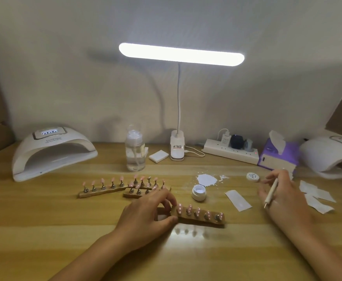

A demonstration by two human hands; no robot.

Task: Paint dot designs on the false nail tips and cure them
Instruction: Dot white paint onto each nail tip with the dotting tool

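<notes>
A wooden holder strip (204, 220) with several pink nail tips (180, 208) bearing white dots lies in the middle of the table. My left hand (147, 216) grips its left end between thumb and fingers. My right hand (281, 191) holds a thin white dotting pen (271, 191), tip pointing down toward me, and its fingers reach toward a small round jar lid (253, 176). An open white gel jar (199, 192) stands between the hands. Two more strips of pink nail tips (113, 186) lie behind my left hand. A white curing lamp (52, 151) sits at the back left.
A second curing lamp (332, 157) stands at the far right. A clear pump bottle (135, 153), clip desk lamp (177, 147), power strip (231, 153), purple tissue box (277, 157), white paint smear (207, 179) and paper wipes (316, 196) lie about the table.
</notes>
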